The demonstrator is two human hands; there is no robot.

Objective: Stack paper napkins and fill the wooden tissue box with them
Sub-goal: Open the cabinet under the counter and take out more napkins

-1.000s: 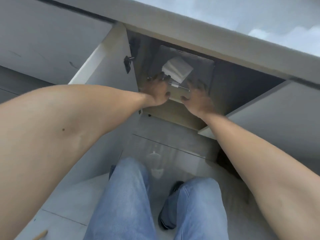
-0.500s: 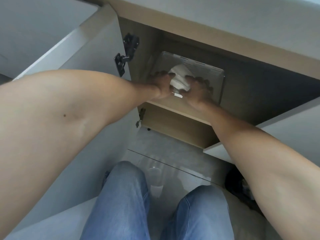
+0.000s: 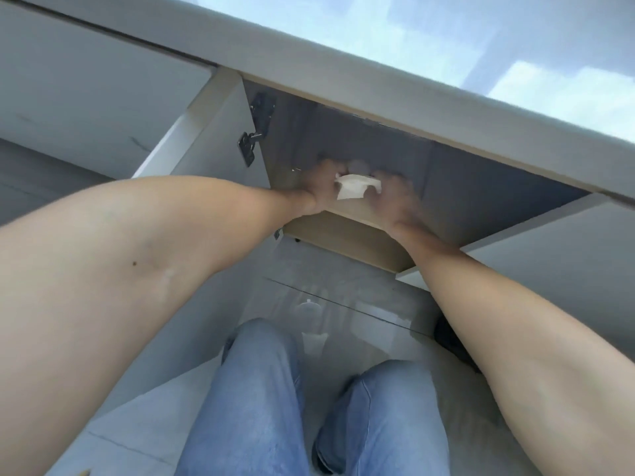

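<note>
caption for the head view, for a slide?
Both hands, left hand and right hand, grip white paper napkins inside an open under-counter cabinet.

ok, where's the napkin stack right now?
In the head view the napkin stack sits centre frame inside the open cabinet under the countertop, pinched between the left hand and the right hand.

We see a wooden shelf [image 3: 347, 231] inside an open cabinet under a pale counter [image 3: 378, 97]. Its front edge shows as a light plank; the back of the compartment is dark. Our hands sit over the shelf and blur hides what lies on it, so we cannot tell its contents. Below is a glossy grey tiled floor [image 3: 343, 290], with a dark shoe [image 3: 323, 451] resting on it.
</note>
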